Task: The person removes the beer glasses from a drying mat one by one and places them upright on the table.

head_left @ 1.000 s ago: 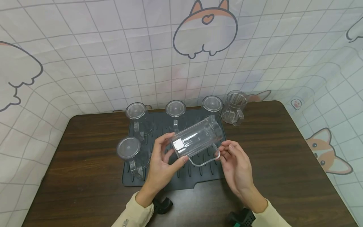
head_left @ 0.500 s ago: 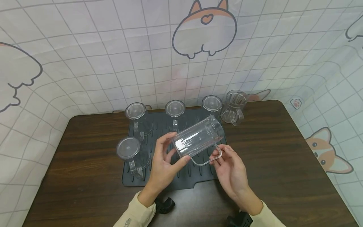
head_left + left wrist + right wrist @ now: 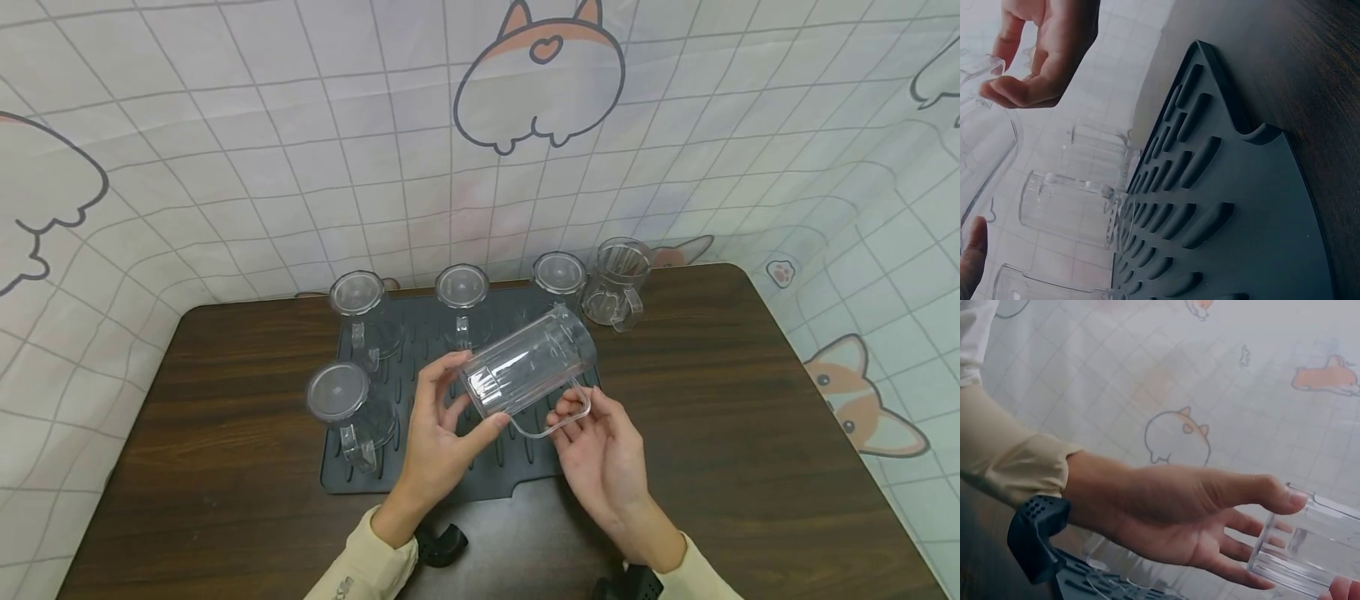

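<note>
A clear glass mug (image 3: 528, 360) is held tilted over the dark drying mat (image 3: 480, 479), its mouth toward the upper right. My left hand (image 3: 442, 437) grips it round the base end, thumb in front and fingers behind; the right wrist view shows this left hand (image 3: 1172, 506) from the side. My right hand (image 3: 607, 467) holds the mug's handle (image 3: 551, 429) with curled fingertips. In the left wrist view the right hand (image 3: 1054, 56) reaches in from the top, beside the mug (image 3: 982, 144).
Several glass mugs stand upside down on the mat, such as the front left mug (image 3: 339, 393) and the back middle mug (image 3: 462, 287). An upright mug (image 3: 615, 287) stands at the mat's back right corner. Patterned cloth (image 3: 300, 167) hangs behind the wooden table (image 3: 712, 375).
My right hand has moved left and its fingertips have come round the mug's handle. The mug and my left hand have shifted slightly to the right.
</note>
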Demonstrator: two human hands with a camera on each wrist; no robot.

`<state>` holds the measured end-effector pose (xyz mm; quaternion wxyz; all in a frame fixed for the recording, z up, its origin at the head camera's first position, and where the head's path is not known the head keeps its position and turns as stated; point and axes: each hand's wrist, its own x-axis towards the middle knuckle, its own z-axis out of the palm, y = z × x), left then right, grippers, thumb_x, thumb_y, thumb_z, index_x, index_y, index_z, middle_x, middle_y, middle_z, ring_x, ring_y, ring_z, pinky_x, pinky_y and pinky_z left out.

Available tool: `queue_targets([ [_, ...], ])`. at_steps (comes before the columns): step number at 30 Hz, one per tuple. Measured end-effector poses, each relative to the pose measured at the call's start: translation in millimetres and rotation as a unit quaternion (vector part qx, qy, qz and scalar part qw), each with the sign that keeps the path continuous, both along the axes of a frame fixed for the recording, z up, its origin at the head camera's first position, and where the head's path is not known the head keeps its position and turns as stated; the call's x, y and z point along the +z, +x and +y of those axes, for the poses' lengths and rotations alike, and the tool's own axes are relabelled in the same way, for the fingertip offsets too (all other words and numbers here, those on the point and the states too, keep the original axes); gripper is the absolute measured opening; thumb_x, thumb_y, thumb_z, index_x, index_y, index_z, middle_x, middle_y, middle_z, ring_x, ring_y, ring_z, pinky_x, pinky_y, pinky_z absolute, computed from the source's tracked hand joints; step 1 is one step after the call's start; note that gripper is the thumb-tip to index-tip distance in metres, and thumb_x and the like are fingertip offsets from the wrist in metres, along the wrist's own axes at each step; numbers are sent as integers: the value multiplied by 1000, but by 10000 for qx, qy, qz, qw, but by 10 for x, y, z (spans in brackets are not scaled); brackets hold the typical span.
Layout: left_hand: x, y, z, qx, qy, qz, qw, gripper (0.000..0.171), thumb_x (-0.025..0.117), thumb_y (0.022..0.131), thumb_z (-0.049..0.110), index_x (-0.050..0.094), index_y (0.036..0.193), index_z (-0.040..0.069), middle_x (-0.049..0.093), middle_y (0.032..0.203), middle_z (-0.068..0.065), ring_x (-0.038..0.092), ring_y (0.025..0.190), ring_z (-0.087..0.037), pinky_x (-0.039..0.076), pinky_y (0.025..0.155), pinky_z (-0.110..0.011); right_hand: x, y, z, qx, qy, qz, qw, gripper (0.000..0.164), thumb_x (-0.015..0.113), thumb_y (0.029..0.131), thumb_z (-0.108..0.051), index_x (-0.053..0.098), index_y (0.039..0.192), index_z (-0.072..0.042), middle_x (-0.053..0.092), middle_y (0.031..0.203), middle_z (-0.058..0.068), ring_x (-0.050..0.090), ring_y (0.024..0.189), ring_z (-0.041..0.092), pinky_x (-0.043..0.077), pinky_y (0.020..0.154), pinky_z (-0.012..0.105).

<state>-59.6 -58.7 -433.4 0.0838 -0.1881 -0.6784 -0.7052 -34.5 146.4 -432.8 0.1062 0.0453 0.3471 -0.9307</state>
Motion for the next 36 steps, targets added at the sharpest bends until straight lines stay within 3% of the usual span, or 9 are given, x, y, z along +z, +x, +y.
queue_targets([
  [6, -18, 7, 14, 1, 42, 58, 10000, 78, 77, 83, -12, 34, 148, -1, 31, 155, -31, 44, 143, -11, 54, 109, -25, 0, 4, -18, 149, -592, 195, 9979, 41, 26, 115, -36, 61, 108, -16, 66, 101, -5, 63, 99, 13, 55, 97, 22],
  [11, -35, 10, 26, 9, 47, 45, 10000, 78, 77, 83, -11, 34, 148, -1, 33, 156, -22, 43, 144, -13, 54, 110, -29, 2, 5, -38, 171, -812, 115, 9965, 42, 27, 115, -37, 62, 108, -15, 67, 101, -4, 62, 99, 12, 54, 96, 22],
  [16, -52, 7, 40, 30, 61, -9, 10000, 78, 77, 83, -11, 35, 148, -1, 35, 156, -14, 43, 144, -13, 54, 110, -27, 3, 6, -58, 134, -982, -75, 9950, 41, 28, 114, -40, 60, 107, -16, 65, 102, -4, 61, 98, 12, 54, 97, 22],
  [29, -88, -15, 55, 12, 36, 213, 9998, 77, 78, 84, -10, 35, 148, -1, 35, 154, -22, 44, 142, -13, 55, 106, -23, -1, -1, -88, 86, -1349, -76, 9908, 41, 28, 115, -39, 59, 106, -14, 67, 100, -2, 64, 94, 12, 54, 92, 23],
  [33, -101, -14, 53, 24, 4, 112, 9999, 78, 78, 83, -9, 36, 148, 0, 36, 155, -18, 44, 143, -11, 54, 107, -23, -24, -9, -74, 131, -1493, -2, 9887, 39, 28, 115, -37, 58, 108, -13, 67, 99, -1, 64, 92, 13, 54, 91, 24],
  [36, -101, -13, 47, 27, -8, 14, 10000, 78, 79, 83, -9, 36, 147, 0, 34, 155, -23, 43, 143, -10, 54, 108, -22, -45, -20, -62, 207, -1621, 57, 9865, 37, 28, 115, -35, 56, 110, -12, 66, 99, 0, 64, 91, 14, 53, 91, 24],
])
